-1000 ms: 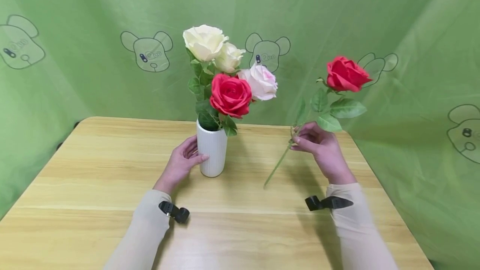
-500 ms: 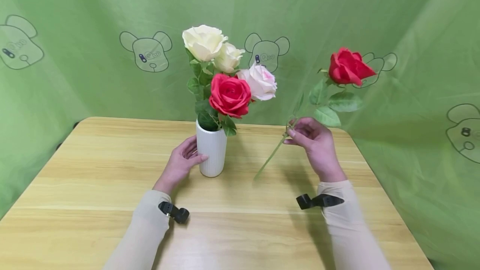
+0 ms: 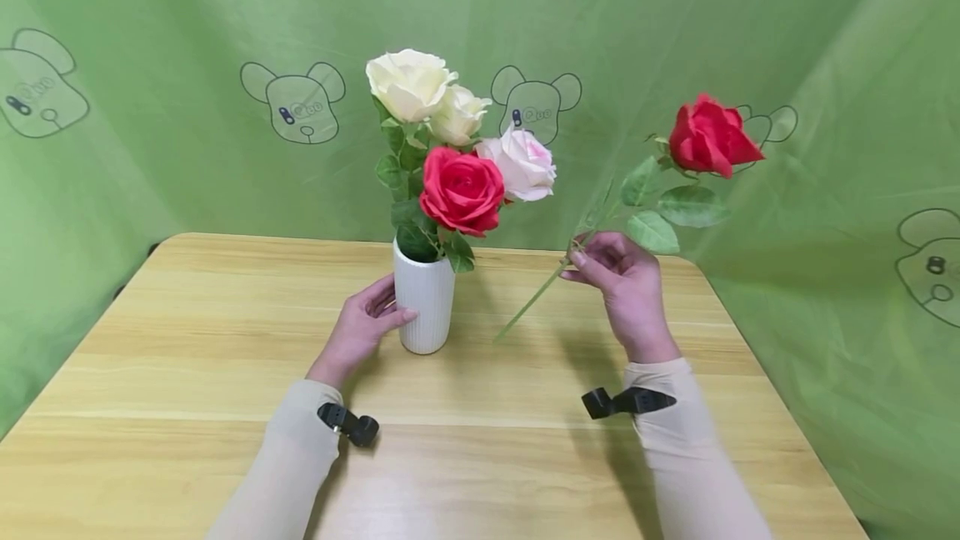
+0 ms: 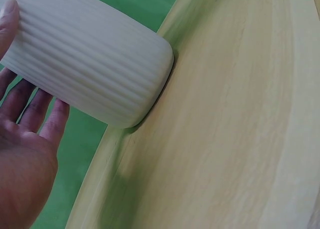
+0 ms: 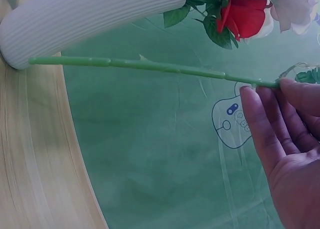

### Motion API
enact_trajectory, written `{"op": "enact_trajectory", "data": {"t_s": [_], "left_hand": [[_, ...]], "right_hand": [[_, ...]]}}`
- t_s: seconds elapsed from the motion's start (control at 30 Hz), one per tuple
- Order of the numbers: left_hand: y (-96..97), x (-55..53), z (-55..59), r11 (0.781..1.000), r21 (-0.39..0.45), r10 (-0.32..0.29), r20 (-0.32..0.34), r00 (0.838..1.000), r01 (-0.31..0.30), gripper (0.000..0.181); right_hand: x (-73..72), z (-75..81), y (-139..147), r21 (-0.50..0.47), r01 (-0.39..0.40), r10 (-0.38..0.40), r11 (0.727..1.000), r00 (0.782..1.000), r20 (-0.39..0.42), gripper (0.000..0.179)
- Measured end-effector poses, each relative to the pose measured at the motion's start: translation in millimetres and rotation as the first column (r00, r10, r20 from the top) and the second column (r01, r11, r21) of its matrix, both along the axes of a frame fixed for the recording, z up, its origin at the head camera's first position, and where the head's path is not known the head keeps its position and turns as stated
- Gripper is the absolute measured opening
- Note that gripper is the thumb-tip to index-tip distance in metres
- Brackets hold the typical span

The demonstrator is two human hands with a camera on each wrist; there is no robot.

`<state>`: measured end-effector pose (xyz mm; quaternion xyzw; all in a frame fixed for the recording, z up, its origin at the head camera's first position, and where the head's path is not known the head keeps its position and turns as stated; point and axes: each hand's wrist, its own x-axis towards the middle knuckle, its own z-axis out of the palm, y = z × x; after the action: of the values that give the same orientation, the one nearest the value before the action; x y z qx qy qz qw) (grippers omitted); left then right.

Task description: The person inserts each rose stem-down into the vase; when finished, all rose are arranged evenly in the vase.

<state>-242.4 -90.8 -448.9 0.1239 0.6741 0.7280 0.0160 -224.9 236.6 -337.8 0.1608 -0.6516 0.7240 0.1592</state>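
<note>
A white ribbed vase (image 3: 424, 307) stands upright on the table. My left hand (image 3: 362, 327) holds it from the left, thumb across the front and fingers round the far side; the left wrist view shows the same grip on the vase (image 4: 95, 54). In the vase are two cream roses (image 3: 409, 85), a pale pink rose (image 3: 522, 163) and a red rose (image 3: 462, 192). To the right, my right hand (image 3: 618, 290) pinches the stem of another red rose (image 3: 712, 137). Its bare green stem (image 5: 150, 65) slants down toward the vase, its lower end apart from it in the head view.
The wooden table (image 3: 480, 473) has rounded back corners. Behind it and at both sides hangs a green curtain (image 3: 187, 165) printed with bear-head outlines. A black camera strap sits on each sleeve cuff.
My right hand has moved left, bringing the stem's lower end closer to the vase. The rose leans further right, its bloom a little higher. The left hand and vase have stayed put.
</note>
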Motion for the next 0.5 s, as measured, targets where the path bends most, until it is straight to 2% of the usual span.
{"op": "enact_trajectory", "data": {"t_s": [0.5], "left_hand": [[0.2,2.0,0.8,1.000,0.026,-0.003,-0.013,1.000,0.003,0.069]], "right_hand": [[-0.3,3.3,-7.1,-0.106,0.064,-0.072,0.992,0.995,-0.074,0.013]]}}
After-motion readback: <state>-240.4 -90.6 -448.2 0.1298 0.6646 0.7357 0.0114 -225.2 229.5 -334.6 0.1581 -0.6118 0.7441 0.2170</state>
